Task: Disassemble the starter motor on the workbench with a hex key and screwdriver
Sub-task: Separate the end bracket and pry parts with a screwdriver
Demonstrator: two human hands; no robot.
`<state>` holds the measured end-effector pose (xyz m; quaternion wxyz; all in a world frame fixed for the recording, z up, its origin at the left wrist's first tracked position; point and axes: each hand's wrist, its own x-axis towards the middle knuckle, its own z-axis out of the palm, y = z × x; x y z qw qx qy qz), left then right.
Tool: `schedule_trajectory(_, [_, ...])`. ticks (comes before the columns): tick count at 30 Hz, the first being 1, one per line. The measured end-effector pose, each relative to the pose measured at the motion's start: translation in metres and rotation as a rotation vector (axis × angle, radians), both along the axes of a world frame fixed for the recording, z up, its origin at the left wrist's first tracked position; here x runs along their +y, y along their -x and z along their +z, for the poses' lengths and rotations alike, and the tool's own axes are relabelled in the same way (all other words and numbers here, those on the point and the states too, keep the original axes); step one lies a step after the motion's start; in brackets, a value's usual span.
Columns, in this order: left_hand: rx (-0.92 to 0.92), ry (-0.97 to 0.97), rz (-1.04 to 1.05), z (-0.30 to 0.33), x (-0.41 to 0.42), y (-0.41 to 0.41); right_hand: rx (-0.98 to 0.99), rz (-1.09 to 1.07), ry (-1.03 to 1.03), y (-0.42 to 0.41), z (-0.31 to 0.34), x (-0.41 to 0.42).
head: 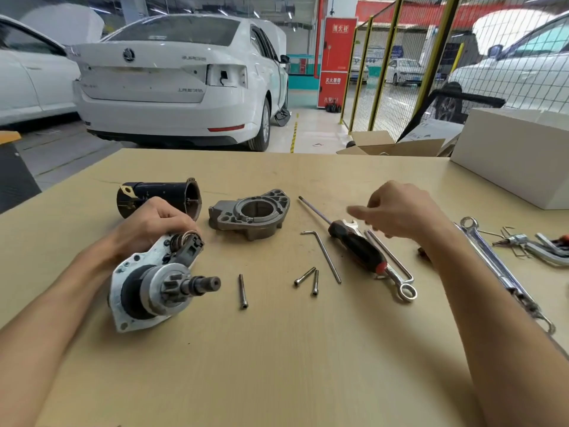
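My left hand (151, 224) grips the starter motor's drive assembly (154, 282), a white plate with a pinion gear and shaft pointing right. Behind that hand lies the black motor housing (172, 195) on its side. The grey aluminium nose housing (251, 215) sits at the middle of the workbench (277, 365). My right hand (400, 211) hovers, blurred, just above the screwdriver (354, 245) with its black and red handle; the fingers are loosely curled and hold nothing. A hex key (324, 254) lies left of the screwdriver. Three loose bolts (308, 280) rest near the front.
A combination wrench (397, 272) lies under the screwdriver handle. More wrenches and hex keys (505, 272) lie at the right edge. A white box (517, 155) stands at the back right, with an open cardboard box (394, 146) behind the bench. White cars are parked beyond.
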<state>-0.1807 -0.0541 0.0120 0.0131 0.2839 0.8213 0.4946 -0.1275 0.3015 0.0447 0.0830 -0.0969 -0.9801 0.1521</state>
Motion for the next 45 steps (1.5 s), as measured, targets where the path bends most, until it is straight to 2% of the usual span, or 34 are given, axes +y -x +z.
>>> schedule_trajectory(4, [0.0, -0.003, 0.024, -0.001, -0.001, -0.002, -0.18, 0.049, 0.007, -0.005, -0.007, -0.006])
schedule_trajectory(10, [0.007, -0.096, 0.135, -0.011, -0.003, -0.004, 0.035, 0.113, 0.229, -0.024, 0.001, 0.008])
schedule_trajectory(13, [0.036, -0.174, 0.242, -0.018, -0.002, -0.005, 0.014, 0.11, 0.199, -0.034, 0.016, 0.023])
schedule_trajectory(21, [0.201, -0.233, 0.593, -0.03, 0.011, -0.017, -0.106, 0.145, 0.211, -0.046, 0.039, 0.034])
schedule_trajectory(25, [0.176, -0.337, 0.553, -0.04, 0.001, -0.003, -0.082, 0.153, 0.233, -0.055, 0.047, 0.041])
schedule_trajectory(35, [0.069, -0.256, 0.592, -0.088, -0.038, 0.075, -0.225, 0.155, 0.17, -0.066, 0.047, 0.056])
schedule_trajectory(40, [0.081, -0.251, 0.575, -0.079, -0.029, 0.06, -0.278, 0.137, 0.137, -0.063, 0.035, 0.053])
schedule_trajectory(45, [0.106, -0.305, 0.53, -0.056, -0.009, 0.022, -0.175, 0.156, 0.075, -0.059, 0.013, 0.031])
